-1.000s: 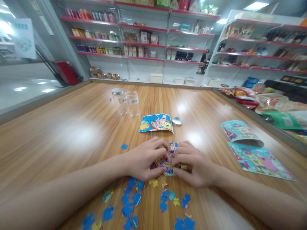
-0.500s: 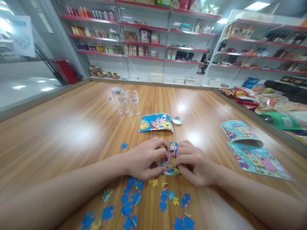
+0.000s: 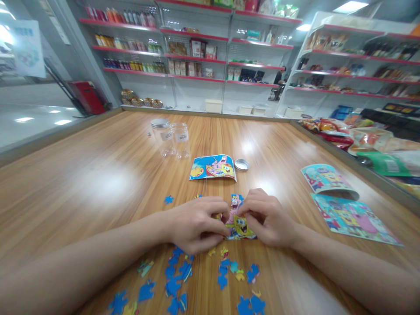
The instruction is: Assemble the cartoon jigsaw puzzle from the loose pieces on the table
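A partly joined cartoon puzzle (image 3: pixel 239 224) lies on the wooden table (image 3: pixel 98 175) between my hands. My left hand (image 3: pixel 197 223) curls over its left side, fingertips pinched on the pieces. My right hand (image 3: pixel 264 216) curls over its right side, fingertips pressing the upper part. Both hands are closed on the joined section. Several loose blue and yellow pieces (image 3: pixel 183 275) are scattered in front of my hands, and a single blue piece (image 3: pixel 169 199) lies apart to the left.
A cartoon reference picture (image 3: pixel 213 167) and a metal lid (image 3: pixel 242 164) lie beyond the puzzle. Two clear jars (image 3: pixel 170 138) stand further back. Two more cartoon sheets (image 3: pixel 344 210) lie at right, beside snack bags (image 3: pixel 367 140). Store shelves line the back.
Both hands have shifted on the joined puzzle; the yellow character's face now shows between them. My left hand has drawn its fingers in closer.
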A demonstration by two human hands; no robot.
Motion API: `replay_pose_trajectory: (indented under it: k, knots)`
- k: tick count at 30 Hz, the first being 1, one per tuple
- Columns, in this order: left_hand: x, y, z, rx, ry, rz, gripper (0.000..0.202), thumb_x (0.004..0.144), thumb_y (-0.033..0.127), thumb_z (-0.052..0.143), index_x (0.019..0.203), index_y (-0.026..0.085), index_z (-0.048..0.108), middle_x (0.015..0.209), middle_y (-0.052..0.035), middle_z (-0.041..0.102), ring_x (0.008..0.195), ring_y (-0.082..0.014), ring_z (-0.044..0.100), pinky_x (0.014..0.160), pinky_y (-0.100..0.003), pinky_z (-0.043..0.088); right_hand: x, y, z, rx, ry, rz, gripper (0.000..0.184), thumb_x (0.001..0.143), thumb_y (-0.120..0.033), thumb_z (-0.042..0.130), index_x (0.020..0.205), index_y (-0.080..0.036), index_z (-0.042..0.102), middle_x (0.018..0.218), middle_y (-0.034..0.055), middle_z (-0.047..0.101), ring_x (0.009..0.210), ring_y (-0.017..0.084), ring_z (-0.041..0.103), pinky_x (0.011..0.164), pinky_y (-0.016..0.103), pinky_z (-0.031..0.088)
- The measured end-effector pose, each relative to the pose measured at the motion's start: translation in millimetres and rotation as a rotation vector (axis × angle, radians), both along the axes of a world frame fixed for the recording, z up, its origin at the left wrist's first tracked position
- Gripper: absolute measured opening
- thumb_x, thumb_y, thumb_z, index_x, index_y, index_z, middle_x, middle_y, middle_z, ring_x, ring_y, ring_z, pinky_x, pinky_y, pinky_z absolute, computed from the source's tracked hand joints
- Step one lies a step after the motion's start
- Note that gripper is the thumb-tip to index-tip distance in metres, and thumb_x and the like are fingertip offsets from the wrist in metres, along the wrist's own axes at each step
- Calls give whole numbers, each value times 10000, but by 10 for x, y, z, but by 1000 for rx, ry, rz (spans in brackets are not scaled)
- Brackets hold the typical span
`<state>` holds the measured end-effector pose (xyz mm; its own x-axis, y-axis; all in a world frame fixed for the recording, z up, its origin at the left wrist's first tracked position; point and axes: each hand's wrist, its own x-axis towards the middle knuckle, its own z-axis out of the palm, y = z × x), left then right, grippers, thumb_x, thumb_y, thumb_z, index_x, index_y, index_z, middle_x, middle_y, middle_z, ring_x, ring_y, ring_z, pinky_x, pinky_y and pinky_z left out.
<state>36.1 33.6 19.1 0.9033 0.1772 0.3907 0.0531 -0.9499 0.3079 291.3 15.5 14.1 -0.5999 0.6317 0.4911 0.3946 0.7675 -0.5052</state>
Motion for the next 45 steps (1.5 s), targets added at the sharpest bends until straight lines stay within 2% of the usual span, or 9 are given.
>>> replay_pose_trajectory:
  k: [4,8,11,22,26,29,37,42,45]
  knots:
    - [12,6,-1,9,-17,-15,178,847,143,570,957,180,705,942,-109,628,827,-206,563,741,-367,479,6,-53,65,33,81,20,388,765,-48,579,1128,-182,613,772,17,577,745,186,533,707,356,411]
    - [23,8,-6,-15,-35,-45,212,843,122,559,985,174,707,876,-100,638,817,-207,573,742,-371,481,-25,-80,89,78,-54,242,364,717,-29,544,1012,-219,642,871,25,655,813,200,564,780,400,394]
    - [28,13,-14,-27,-39,-43,215,841,119,559,983,186,705,881,-102,653,823,-209,588,745,-374,486,-41,-82,85,70,-114,297,377,690,-32,536,988,-227,659,898,17,683,845,208,567,788,406,376]
    - [34,-10,27,-11,-106,-13,206,840,100,562,972,170,704,830,-86,653,750,-190,552,697,-363,460,-28,-16,18,50,-55,106,235,722,-25,542,818,-206,656,728,1,621,726,174,512,721,357,353]
    - [-5,45,-5,-77,-293,228,161,876,112,575,952,138,714,830,-76,619,784,-173,554,707,-330,460,-6,41,-15,33,-30,-121,231,797,-34,546,829,-205,697,661,0,560,690,168,502,680,326,353]
    - [-32,109,-43,-70,-241,350,159,905,152,566,896,129,723,837,-78,599,809,-177,544,737,-339,459,-1,65,-24,-1,-81,-200,195,804,-56,579,857,-200,701,675,0,552,704,171,514,691,329,355]
    - [-24,137,-85,-106,-75,294,190,918,148,519,909,116,706,826,-76,619,819,-178,555,745,-323,464,-2,66,-33,-63,-186,-220,200,783,-82,635,908,-225,696,805,19,615,804,191,562,766,353,381]
    - [-128,243,153,-123,-131,416,163,909,162,544,902,132,704,829,-53,665,791,-144,586,738,-283,460,26,75,-25,-62,-187,-201,178,816,-110,637,932,-226,705,829,26,631,818,194,581,782,362,390]
    - [-261,340,422,-100,60,575,179,906,190,541,848,146,704,763,-29,668,697,-128,567,674,-275,420,49,92,-28,-64,-182,-189,182,825,-107,630,927,-230,718,837,30,639,816,193,588,784,362,396]
